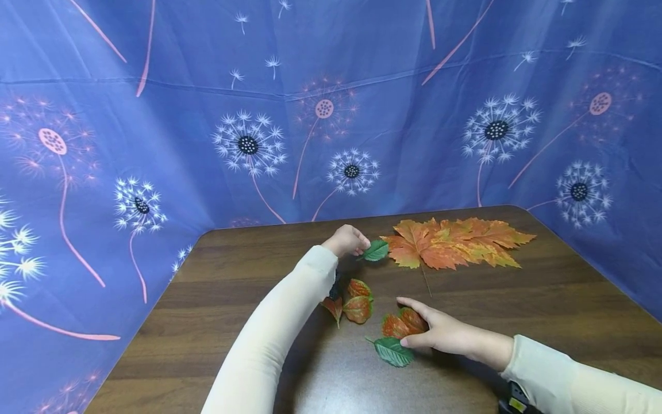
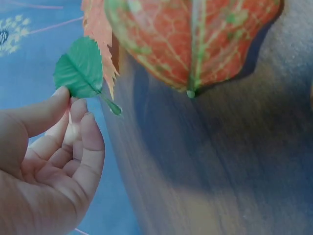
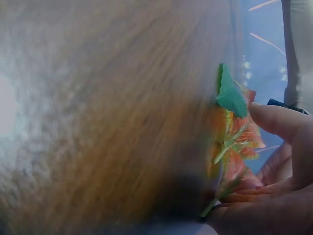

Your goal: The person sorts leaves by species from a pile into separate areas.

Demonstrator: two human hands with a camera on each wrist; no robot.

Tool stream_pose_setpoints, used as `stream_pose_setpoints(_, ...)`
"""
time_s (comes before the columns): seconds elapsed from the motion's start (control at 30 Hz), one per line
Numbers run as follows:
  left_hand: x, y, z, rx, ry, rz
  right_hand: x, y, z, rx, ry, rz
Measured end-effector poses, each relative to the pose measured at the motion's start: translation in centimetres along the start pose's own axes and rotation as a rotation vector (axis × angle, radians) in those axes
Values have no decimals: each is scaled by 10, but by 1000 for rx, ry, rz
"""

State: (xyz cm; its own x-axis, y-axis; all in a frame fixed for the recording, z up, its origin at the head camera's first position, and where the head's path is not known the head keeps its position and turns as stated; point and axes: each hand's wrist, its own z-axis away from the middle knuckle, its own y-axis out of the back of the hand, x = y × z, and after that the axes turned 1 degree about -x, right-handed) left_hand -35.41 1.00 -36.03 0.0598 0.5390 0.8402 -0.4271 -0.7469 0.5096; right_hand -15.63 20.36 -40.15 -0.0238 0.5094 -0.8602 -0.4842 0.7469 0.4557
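At the far middle of the table, my left hand (image 1: 350, 240) pinches a green leaf (image 1: 377, 250) between thumb and fingertips. The left wrist view shows its thumb on the edge of that leaf (image 2: 80, 68), with the short stem pointing away. Nearer the front, my right hand (image 1: 439, 329) spreads thumb and index finger around some red-orange leaves (image 1: 397, 325). Its thumb tip is at the edge of a second green leaf (image 1: 394, 351). In the right wrist view, these red-orange leaves (image 3: 238, 169) lie between thumb and fingers; contact is hard to tell.
Large orange maple-like leaves (image 1: 450, 244) overlap at the back right of the wooden table (image 1: 207, 322). Several small red-green leaves (image 1: 358, 309) lie below the left forearm, which partly covers them. A blue dandelion-patterned cloth (image 1: 289, 132) hangs behind and beside the table.
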Motion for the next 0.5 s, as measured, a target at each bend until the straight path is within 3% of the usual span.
stream_pose_setpoints(0.2,-5,0,-8,113,83,100,0,1,4,-19,26,-27)
stream_pose_setpoints(0.43,-12,10,-22,155,126,167,-1,-1,8,-19,15,-26)
stream_pose_setpoints(0.5,-33,10,-54,163,120,215,-1,-1,9,-14,8,-22)
